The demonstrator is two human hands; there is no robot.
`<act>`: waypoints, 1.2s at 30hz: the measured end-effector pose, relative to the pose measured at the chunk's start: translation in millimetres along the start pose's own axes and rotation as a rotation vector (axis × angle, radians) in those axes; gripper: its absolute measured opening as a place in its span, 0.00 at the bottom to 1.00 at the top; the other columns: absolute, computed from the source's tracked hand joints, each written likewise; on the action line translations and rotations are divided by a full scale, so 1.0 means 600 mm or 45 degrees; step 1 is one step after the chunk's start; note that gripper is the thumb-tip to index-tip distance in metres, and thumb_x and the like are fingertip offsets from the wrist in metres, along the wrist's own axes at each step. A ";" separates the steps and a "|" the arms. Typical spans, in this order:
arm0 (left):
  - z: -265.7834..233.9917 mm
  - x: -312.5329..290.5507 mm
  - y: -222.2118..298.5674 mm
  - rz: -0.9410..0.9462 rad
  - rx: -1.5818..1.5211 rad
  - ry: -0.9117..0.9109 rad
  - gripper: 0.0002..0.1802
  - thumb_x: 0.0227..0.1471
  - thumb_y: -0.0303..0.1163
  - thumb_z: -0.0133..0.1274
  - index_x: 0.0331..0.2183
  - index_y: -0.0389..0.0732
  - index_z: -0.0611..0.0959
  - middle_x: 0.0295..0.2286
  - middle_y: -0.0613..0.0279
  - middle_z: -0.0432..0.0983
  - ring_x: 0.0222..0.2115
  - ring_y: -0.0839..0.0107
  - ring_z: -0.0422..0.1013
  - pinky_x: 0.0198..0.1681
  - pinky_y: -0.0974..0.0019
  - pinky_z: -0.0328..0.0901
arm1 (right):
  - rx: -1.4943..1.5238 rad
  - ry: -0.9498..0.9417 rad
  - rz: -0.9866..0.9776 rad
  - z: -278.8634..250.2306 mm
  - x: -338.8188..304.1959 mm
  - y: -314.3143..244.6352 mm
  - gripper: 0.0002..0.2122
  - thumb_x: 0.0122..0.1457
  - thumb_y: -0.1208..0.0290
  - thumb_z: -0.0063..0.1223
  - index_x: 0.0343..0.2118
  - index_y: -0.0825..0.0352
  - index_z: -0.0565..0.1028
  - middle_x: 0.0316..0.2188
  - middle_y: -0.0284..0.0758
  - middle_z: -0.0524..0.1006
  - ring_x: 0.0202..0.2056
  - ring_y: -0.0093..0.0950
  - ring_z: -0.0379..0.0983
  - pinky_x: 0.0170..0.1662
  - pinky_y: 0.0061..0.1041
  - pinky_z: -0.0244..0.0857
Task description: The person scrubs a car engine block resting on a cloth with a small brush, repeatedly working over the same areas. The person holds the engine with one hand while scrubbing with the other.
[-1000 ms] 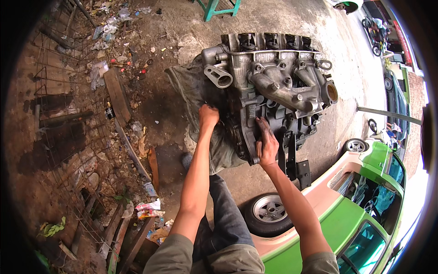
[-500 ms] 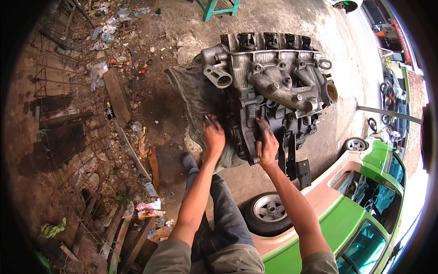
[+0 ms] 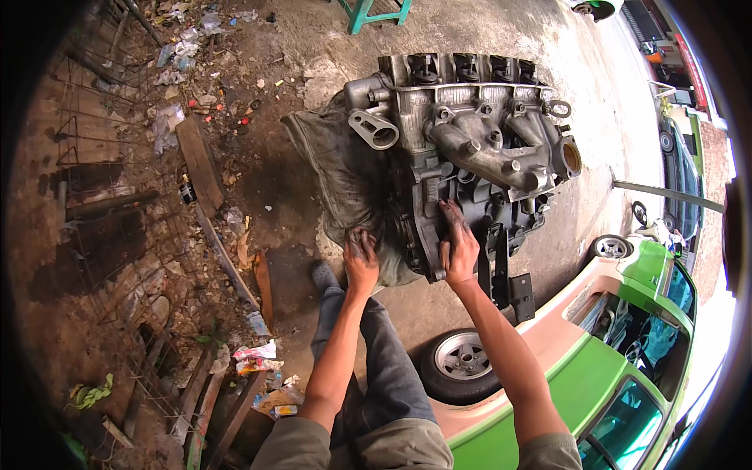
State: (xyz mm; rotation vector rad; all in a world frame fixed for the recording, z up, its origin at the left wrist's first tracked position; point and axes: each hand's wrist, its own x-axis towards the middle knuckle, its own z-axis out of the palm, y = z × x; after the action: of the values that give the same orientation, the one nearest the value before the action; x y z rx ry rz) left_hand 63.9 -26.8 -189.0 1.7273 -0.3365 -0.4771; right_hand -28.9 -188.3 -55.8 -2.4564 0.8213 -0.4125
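Note:
A grimy engine block [image 3: 433, 196] stands in front of me on a dark, oil-stained cloth [image 3: 329, 168]. Along its upper side runs a grey metal cylinder head [image 3: 413, 113], with a branched manifold [image 3: 486, 153] bolted to it. My right hand [image 3: 460, 249] rests on the block's near face, blackened fingers stretched upward along the metal. Over the near part of the cloth, left of the block, is my left hand [image 3: 361, 262]. Its sooty fingers are extended and hold nothing that I can see; whether they touch the cloth, I cannot tell.
A black bracket [image 3: 501, 274] juts from the block's near right side. Behind my right arm stands a green and pink car [image 3: 548, 368] with its wheel [image 3: 462, 364]. Rubble, litter and wooden planks [image 3: 202, 164] cover the left ground. A green stool [image 3: 376, 12] stands at the far side.
My left hand has drawn back toward me and slightly left, away from the block's edge. My right hand stays in nearly the same place on the block.

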 end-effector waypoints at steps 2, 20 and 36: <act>0.007 0.052 0.008 0.023 0.153 0.094 0.09 0.63 0.25 0.44 0.32 0.31 0.75 0.19 0.51 0.75 0.21 0.59 0.74 0.27 0.59 0.67 | -0.015 -0.001 0.009 0.000 0.000 -0.001 0.34 0.44 0.81 0.43 0.62 0.63 0.67 0.59 0.48 0.69 0.57 0.47 0.68 0.59 0.36 0.64; 0.032 0.235 0.039 -0.429 0.461 -0.291 0.16 0.52 0.32 0.51 0.25 0.27 0.82 0.20 0.39 0.77 0.30 0.44 0.78 0.38 0.48 0.71 | 0.001 0.001 -0.021 -0.002 0.003 -0.004 0.34 0.45 0.80 0.43 0.61 0.64 0.67 0.58 0.48 0.69 0.57 0.46 0.68 0.59 0.35 0.64; 0.060 0.030 0.065 0.208 0.266 0.129 0.07 0.59 0.18 0.43 0.40 0.28 0.72 0.36 0.37 0.70 0.39 0.40 0.70 0.41 0.49 0.64 | 0.002 0.008 -0.013 0.002 0.000 0.003 0.34 0.46 0.79 0.43 0.62 0.61 0.67 0.59 0.48 0.69 0.57 0.47 0.68 0.58 0.37 0.65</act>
State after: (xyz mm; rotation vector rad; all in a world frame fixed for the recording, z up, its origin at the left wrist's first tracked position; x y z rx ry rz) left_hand 63.3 -74.4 -159.3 1.9004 -0.4641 -0.2409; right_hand -29.2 -188.8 -57.7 -2.4601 0.8109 -0.4252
